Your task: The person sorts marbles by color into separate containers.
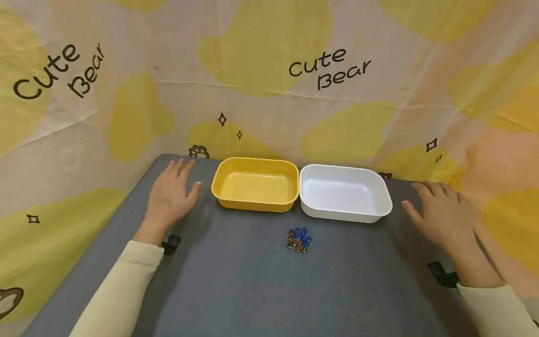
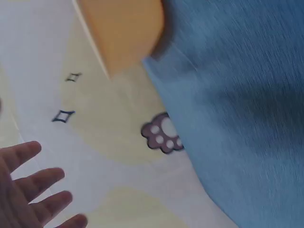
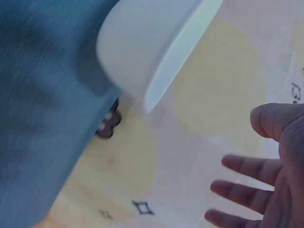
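Note:
My left hand [image 1: 170, 194] hovers over the table to the left of a yellow tub [image 1: 256, 206], fingers spread and holding nothing. To the right of a white tub [image 1: 343, 216], my right hand [image 1: 444, 215] is likewise spread with nothing in it. Both tubs stand side by side near the table's far edge, and I see nothing inside either. A small cluster of glass marbles [image 1: 298, 240], some blue and some amber-brown, lies on the table in front of the tubs. In the wrist views, the left fingers [image 2: 42, 183] and right fingers [image 3: 247, 194] show apart from the tubs.
The grey table [image 1: 248, 281] runs back to a hanging cloth [image 1: 261, 56] printed with yellow patches and lettering. The cloth also rises along the left and right sides. Dark straps [image 1: 171, 245] hang beneath both wrists.

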`<state>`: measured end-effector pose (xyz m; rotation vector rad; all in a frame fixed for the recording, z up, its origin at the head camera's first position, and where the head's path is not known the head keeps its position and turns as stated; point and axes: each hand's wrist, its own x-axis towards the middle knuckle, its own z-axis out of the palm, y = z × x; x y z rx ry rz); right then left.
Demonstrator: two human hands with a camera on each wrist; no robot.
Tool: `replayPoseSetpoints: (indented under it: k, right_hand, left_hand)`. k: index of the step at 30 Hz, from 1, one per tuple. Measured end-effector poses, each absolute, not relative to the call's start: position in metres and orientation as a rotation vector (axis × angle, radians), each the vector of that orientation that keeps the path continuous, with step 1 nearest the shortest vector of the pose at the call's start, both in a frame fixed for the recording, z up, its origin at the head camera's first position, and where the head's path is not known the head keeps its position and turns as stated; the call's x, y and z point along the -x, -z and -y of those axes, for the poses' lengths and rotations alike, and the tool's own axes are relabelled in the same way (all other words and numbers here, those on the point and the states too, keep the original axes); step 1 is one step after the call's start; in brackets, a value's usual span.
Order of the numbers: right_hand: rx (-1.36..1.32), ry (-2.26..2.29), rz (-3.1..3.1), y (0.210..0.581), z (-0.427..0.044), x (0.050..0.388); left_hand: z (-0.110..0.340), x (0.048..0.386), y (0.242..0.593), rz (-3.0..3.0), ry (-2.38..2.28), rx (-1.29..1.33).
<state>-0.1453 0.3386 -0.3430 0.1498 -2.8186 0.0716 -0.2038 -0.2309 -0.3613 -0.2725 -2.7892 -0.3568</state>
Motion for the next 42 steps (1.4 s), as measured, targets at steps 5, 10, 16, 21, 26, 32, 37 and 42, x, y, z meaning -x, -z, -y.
replayPoseSetpoints:
  k: [5, 10, 16, 21, 26, 32, 37, 42]
  right_hand:
    - [-0.301, -0.212, 2.667, 0.344, -0.322, 0.146]
    - [-0.351, -0.439, 2.672, 0.345, -0.305, 0.146]
    - [-0.409, -0.584, 2.691, 0.353, -0.287, 0.147]
    - [-0.473, -0.636, 2.663, 0.366, -0.276, 0.151]
    - [-0.54, -0.662, 2.618, 0.377, -0.266, 0.156]
    - [-0.59, -0.669, 2.573, 0.395, -0.258, 0.165]
    - [-0.601, -0.696, 2.557, 0.405, -0.254, 0.169]
    - [-0.607, -0.725, 2.54, 0.412, -0.251, 0.172]
  left_hand:
    - [0.217, 0.193, 0.356, 2.725, 0.491, 0.316]
    - [0.199, 0.177, 0.351, 2.678, 0.674, 0.358]
    - [0.173, 0.159, 0.355, 2.649, 0.879, 0.463]
    - [0.15, 0.152, 0.362, 2.671, 0.993, 0.515]
    - [0.129, 0.149, 0.374, 2.708, 1.108, 0.542]
    - [0.107, 0.146, 0.391, 2.753, 1.225, 0.582]
    - [0.092, 0.146, 0.403, 2.795, 1.248, 0.599]
    - [0.082, 0.145, 0.413, 2.857, 1.302, 0.664]
